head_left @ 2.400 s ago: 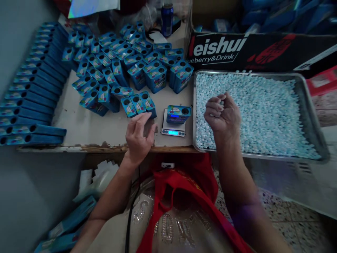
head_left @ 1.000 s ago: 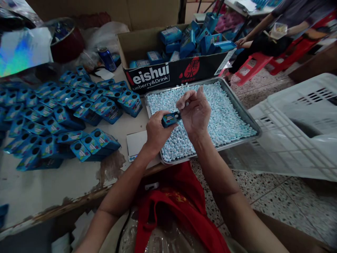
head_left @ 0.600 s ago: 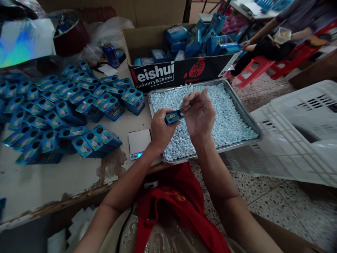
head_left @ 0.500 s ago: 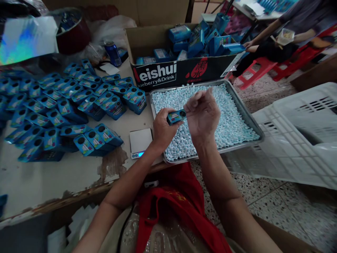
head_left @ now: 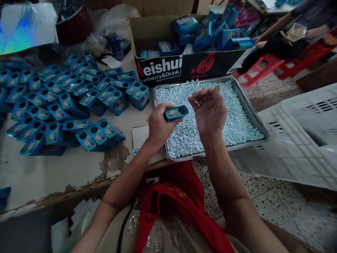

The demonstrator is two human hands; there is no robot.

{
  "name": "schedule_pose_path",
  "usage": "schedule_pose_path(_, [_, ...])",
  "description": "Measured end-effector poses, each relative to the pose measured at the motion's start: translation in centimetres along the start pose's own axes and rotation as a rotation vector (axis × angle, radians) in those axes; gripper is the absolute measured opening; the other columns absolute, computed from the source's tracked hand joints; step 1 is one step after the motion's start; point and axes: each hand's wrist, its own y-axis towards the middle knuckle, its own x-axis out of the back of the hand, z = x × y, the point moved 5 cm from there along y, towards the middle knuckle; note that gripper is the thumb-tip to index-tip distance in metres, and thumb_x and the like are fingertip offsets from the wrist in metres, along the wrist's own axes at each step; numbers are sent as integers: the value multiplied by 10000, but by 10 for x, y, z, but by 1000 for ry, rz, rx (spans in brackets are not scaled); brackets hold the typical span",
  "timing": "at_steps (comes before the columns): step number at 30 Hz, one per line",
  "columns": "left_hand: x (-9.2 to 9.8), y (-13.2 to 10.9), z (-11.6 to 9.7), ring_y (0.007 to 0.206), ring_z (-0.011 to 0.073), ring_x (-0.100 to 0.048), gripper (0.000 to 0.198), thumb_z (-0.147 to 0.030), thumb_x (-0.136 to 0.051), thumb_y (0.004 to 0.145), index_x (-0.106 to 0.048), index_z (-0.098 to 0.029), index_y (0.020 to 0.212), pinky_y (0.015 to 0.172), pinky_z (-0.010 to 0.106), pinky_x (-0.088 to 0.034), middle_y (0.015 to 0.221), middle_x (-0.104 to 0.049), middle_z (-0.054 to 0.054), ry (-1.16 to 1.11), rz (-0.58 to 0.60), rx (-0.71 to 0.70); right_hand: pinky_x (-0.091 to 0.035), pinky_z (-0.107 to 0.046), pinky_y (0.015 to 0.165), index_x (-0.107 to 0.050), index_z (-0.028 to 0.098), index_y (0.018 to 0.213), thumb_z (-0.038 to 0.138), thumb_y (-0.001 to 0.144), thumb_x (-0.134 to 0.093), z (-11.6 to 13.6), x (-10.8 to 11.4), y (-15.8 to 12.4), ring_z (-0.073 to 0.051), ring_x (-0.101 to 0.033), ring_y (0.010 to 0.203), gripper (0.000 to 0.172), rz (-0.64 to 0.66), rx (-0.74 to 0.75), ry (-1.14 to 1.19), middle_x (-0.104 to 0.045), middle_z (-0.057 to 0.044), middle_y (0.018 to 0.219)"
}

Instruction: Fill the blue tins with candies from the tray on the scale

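Observation:
My left hand [head_left: 159,127] is closed around a small blue box [head_left: 176,113], which is tilted with its round dark hole on top toward the right. Just right of that box, my right hand [head_left: 210,111] is raised with the palm turned up and the fingers loosely curled and apart. A pale spot shows at its fingers, too small to make out. Below both hands lies a metal tray [head_left: 260,131] filled with small pale blue and white candies [head_left: 181,142]. A small white scale [head_left: 140,136] sits beside my left wrist, partly covered by it.
Several blue boxes with holes [head_left: 97,133] stand in rows on the worn table [head_left: 79,167]. Behind the tray is a black carton [head_left: 158,70] of more blue boxes. A blue can [head_left: 115,45], a white plastic crate [head_left: 310,116] and a seated person near red stools [head_left: 263,70] surround the area.
My right hand has moved slightly away from the box, and its fingers are looser and more spread. The left hand has shifted a little left relative to the tray, still holding the box.

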Motion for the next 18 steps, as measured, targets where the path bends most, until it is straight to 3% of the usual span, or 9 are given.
schedule_pose_path(2, [29,-5,-1,1000,217,-784,491,-121,-1027,745,-770,-236,1147,931,309,-625,1099,-815,8,16,-15,2,-595,-431,991,-661,287,950,526,1043,-661,-5,18,-7,-236,-697,979,256,98,27,-267,-716,-32,979])
schedule_pose_path(4, [62,-14,4,917,194,-768,486,-151,-1030,737,-782,-234,1146,869,277,-616,1031,-803,-9,36,-24,22,-579,-477,1011,-716,272,1028,427,1004,-707,-15,26,-22,-279,-698,1048,157,335,68,-695,-762,-65,1058])
schedule_pose_path(6, [90,-27,18,845,178,-746,490,-190,-1048,710,-785,-226,1123,808,257,-603,965,-785,-22,41,-19,73,-538,-563,1107,-761,237,1227,360,999,-714,-30,28,-42,-367,-672,1267,263,589,131,-1101,-771,-151,1340])
schedule_pose_path(8, [107,-41,36,835,181,-747,508,-230,-1064,697,-777,-216,1117,794,258,-608,950,-778,-20,39,-5,143,-466,-631,1198,-709,194,1460,302,1033,-668,-44,25,-57,-445,-556,1486,442,730,187,-1401,-616,-224,1652])
schedule_pose_path(10, [112,-53,53,862,193,-766,526,-221,-1071,689,-766,-203,1117,815,270,-628,970,-782,-10,38,12,186,-453,-640,1188,-654,155,1553,274,1087,-575,-54,20,-61,-477,-530,1508,487,752,169,-1605,-538,-269,1714])
schedule_pose_path(13, [108,-65,66,901,204,-789,532,-193,-1070,722,-753,-196,1149,844,293,-655,1023,-792,13,19,15,143,-484,-564,1076,-704,113,1403,268,1122,-471,-63,13,-51,-448,-643,1293,396,757,74,-1713,-681,-288,1452])
schedule_pose_path(16, [113,-69,58,1143,253,-808,631,-330,-1072,814,-719,-230,1327,1012,377,-677,1239,-803,74,-5,-22,9,-477,-449,943,-707,185,1098,263,1062,-545,-61,20,-36,-348,-673,1033,183,673,-93,-1541,-735,-191,1144])
schedule_pose_path(18, [124,-70,43,1279,267,-777,622,-440,-1026,899,-703,-263,1399,1129,436,-649,1343,-790,87,48,-54,-81,-447,-374,813,-625,240,920,292,1017,-611,-54,34,-27,-275,-617,860,110,504,-251,-1302,-683,-104,928])
